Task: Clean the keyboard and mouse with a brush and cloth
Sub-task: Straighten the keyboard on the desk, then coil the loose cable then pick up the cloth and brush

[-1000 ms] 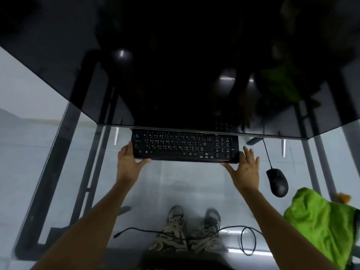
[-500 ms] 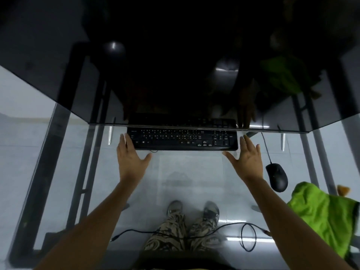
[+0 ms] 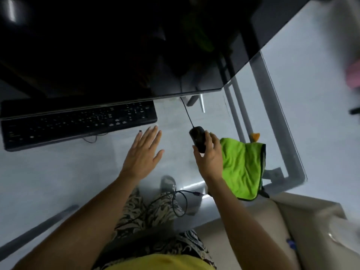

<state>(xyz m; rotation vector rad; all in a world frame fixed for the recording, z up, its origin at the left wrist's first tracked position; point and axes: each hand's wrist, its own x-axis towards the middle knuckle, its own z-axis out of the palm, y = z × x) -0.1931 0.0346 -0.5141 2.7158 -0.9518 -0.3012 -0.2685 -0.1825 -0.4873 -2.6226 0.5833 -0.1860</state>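
Observation:
A black keyboard (image 3: 78,123) lies on the glass desk (image 3: 58,168), its far edge tucked under the dark monitor. My left hand (image 3: 143,154) hovers flat with spread fingers just right of the keyboard, holding nothing. My right hand (image 3: 209,156) grips the black wired mouse (image 3: 197,138), fingers wrapped around its rear half. A bright green cloth (image 3: 241,166) lies crumpled right beside my right hand. An orange tip (image 3: 255,136), perhaps the brush, pokes out behind the cloth.
A large dark monitor (image 3: 116,45) overhangs the desk's far side. The mouse cable (image 3: 187,112) runs back under it. Through the glass I see my legs, a shoe and a loose cable (image 3: 175,199). A beige seat (image 3: 292,221) is at lower right.
Both hands left the keyboard after pushing it back under the monitor. My view swung right. My right hand moved to the mouse and closed on it; my left hand followed, open.

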